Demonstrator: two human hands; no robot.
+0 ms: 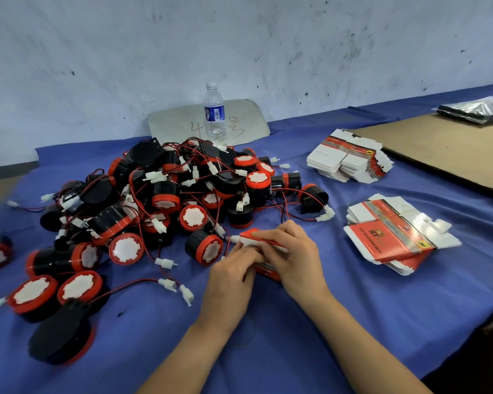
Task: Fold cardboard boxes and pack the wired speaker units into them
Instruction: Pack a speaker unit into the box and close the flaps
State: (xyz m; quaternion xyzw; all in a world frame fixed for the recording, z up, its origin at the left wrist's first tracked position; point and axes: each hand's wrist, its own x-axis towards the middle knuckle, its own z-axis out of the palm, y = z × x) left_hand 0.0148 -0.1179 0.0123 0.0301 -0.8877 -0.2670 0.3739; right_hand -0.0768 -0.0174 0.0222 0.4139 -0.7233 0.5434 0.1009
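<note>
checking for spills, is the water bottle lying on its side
No, the water bottle stands upright behind the speaker pile.

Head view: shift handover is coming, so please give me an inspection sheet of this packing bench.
Surface: blue cloth-covered table, wrinkled.
Job's things: heap of black-and-red round speaker units; small red-and-white cardboard box in hand; near stack of flat printed box blanks; far stack of blanks.
Clutter: clear plastic water bottle; brown cardboard sheet; black plastic bags.
Grippers: left hand and right hand both grip the box.
Cables: red-and-black wires with white connectors, tangled through the heap.
Surroundings: scuffed white wall; grey panel leaning on it.
</note>
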